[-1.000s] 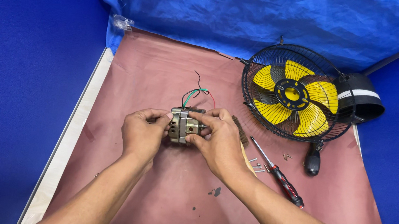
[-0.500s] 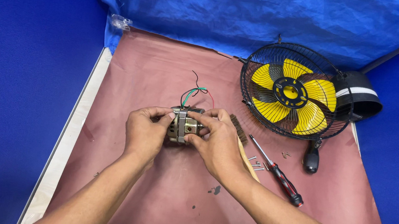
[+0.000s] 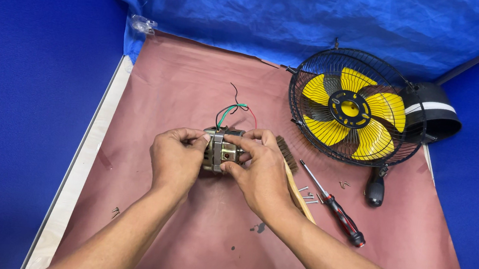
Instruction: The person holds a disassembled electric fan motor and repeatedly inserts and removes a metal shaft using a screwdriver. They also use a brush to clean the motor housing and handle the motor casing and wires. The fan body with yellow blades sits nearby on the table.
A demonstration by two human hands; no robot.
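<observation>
A small metal fan motor (image 3: 223,149) with green, red and black wires (image 3: 235,111) sticking up from it is held just above the reddish-brown paper sheet (image 3: 197,82). My left hand (image 3: 176,158) grips the motor's left end with fingers curled over its top. My right hand (image 3: 260,172) holds the right side, thumb and forefinger pinched on the motor's front face. Both hands cover much of the motor body.
A black wire fan cage with yellow blades (image 3: 352,108) lies at the right, a black housing (image 3: 434,113) behind it. A wire brush with wooden handle (image 3: 292,172), a red-and-black screwdriver (image 3: 335,207), loose screws (image 3: 310,196) and a black knob (image 3: 374,191) lie nearby. Blue tarp walls surround the sheet.
Both hands keep hold of the motor in nearly the same spot; the right fingers have shifted slightly on its front face. Nothing else has moved.
</observation>
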